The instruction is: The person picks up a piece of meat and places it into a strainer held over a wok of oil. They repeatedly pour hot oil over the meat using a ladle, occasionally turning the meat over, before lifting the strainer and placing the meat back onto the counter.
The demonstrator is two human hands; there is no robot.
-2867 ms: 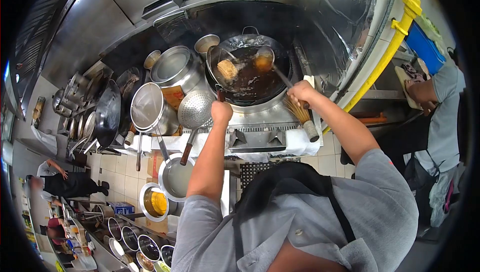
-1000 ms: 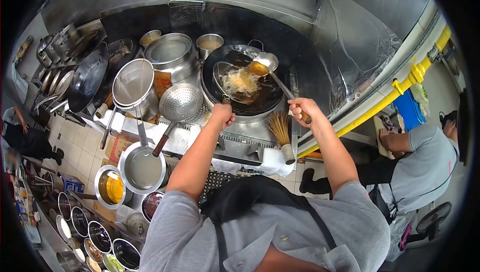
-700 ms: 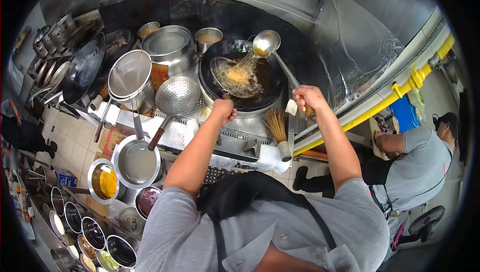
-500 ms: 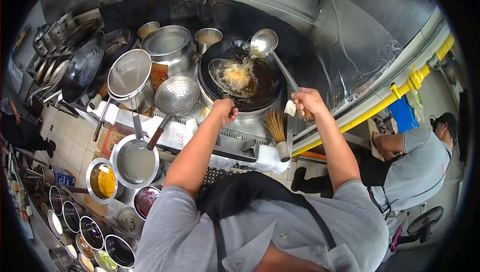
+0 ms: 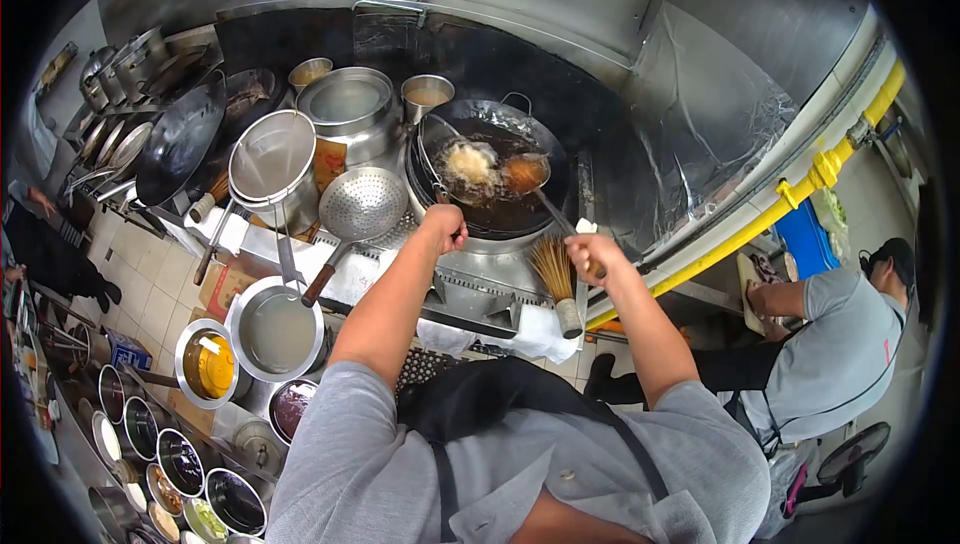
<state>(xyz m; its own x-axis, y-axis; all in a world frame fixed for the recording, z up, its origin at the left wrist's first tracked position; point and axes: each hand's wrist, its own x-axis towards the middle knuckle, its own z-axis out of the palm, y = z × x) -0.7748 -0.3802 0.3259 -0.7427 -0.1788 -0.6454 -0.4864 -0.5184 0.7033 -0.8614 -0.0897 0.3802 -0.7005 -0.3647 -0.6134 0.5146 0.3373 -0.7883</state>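
Note:
My left hand (image 5: 445,227) is closed round the short handle of a round-rimmed strainer (image 5: 424,149). That strainer sits in the dark oil of a black wok (image 5: 560,149) on the range. Pale, frothing food (image 5: 470,162) lies within its rim. With my right hand (image 5: 595,256) I grip the wooden end of a long-handled ladle (image 5: 551,208). Its bowl is down in the oil to the right of the food, and brownish oil shows in it. A bamboo brush (image 5: 554,269) stands beside my right hand.
Left of the wok are a perforated skimmer (image 5: 362,206), a mesh sieve (image 5: 272,156) over a pot, and a lidded pot (image 5: 346,102). A pot of cloudy liquid (image 5: 277,329) stands nearer me. A yellow pipe (image 5: 828,166) runs along the right; another person (image 5: 830,344) works beyond it.
The ladle has come down from above the wok, where it was pouring oil over the food, into the oil. My right hand moved slightly left and lower. Bubbling round the food has lessened.

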